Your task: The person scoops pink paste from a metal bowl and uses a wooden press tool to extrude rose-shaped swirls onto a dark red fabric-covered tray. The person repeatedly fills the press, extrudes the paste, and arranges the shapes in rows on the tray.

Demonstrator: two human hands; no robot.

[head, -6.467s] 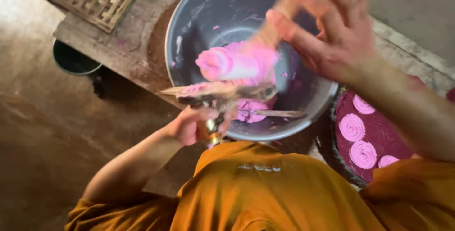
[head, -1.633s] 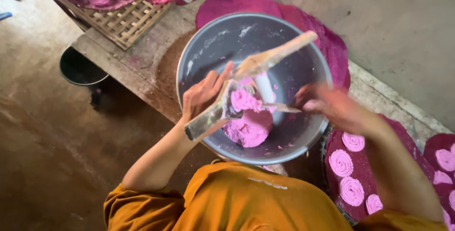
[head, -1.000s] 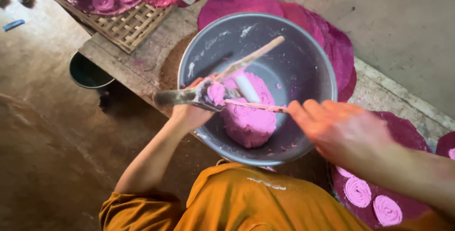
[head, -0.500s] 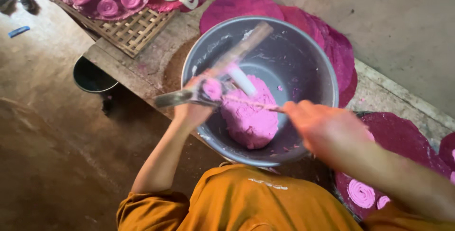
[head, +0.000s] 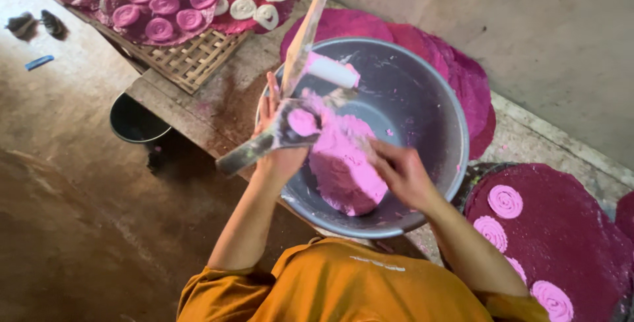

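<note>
You have one view only, worn on your head, looking steeply down and close over your arms. It faces the metal basin [head: 422,104] on the bench [head: 191,107], floor at left.

The wooden press [head: 300,44] runs off the top edge; right fingertips [head: 376,153] sink into dough [head: 343,163].

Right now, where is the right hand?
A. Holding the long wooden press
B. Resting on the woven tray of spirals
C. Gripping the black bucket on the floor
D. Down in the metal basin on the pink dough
D: the right hand reaches into the metal basin and presses on the pink dough, while the left hand holds the press.
</note>
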